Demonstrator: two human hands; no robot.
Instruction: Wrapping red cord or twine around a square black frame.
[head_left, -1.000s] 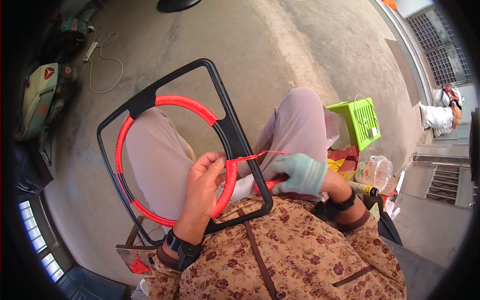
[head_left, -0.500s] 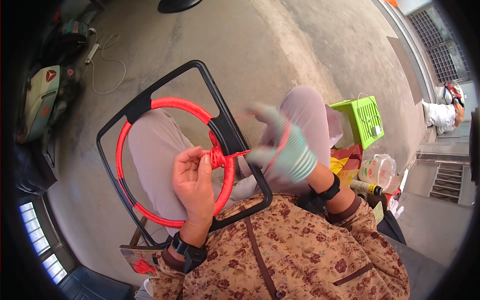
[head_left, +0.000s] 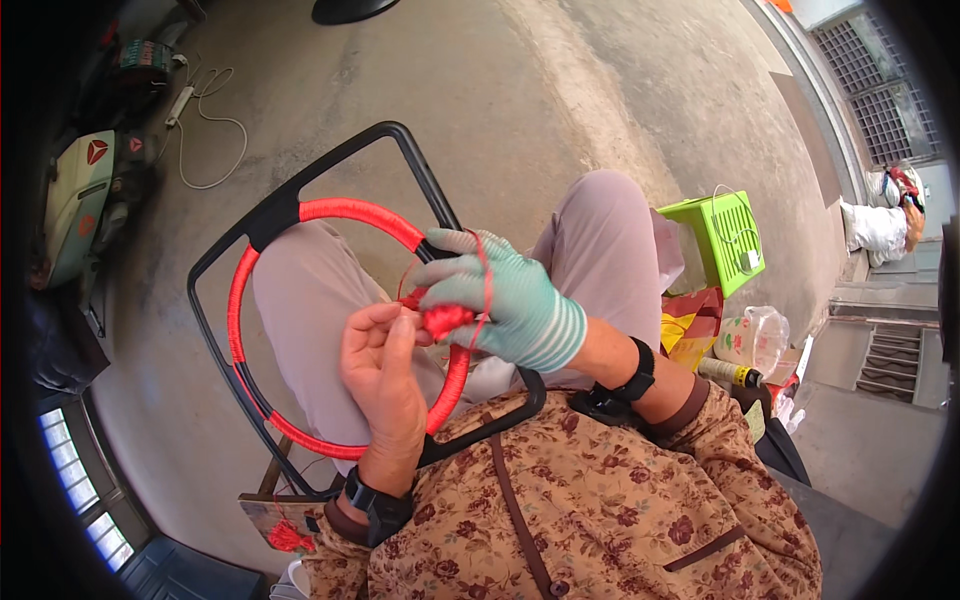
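A black frame with a round ring (head_left: pixel 362 208) wrapped in glossy red cord lies across my lap. My bare left hand (head_left: pixel 385 365) is at the ring's right part, with thumb and fingers pinched at a bundle of red cord (head_left: pixel 446 321). From the right, my right hand (head_left: pixel 510 300), in a pale green knitted glove, reaches over the same bundle with its fingers bent round the cord. A loose strand of red cord (head_left: pixel 487 275) loops across the back of the glove. The glove hides part of the frame's right bar and the fingertips' exact hold.
A lime green plastic basket (head_left: pixel 738 235) stands at the right, near a clear plastic jar (head_left: pixel 765 335) and a spool of pale cord (head_left: pixel 728 372). On the left are a white power strip (head_left: pixel 181 103) with its cable and a white-and-green machine (head_left: pixel 82 205). Red strands (head_left: pixel 290 537) hang over a board.
My right hand has swung left, from beside the frame to over the red bundle, carrying the cord loop along. My left hand stays nearly in place at the bundle.
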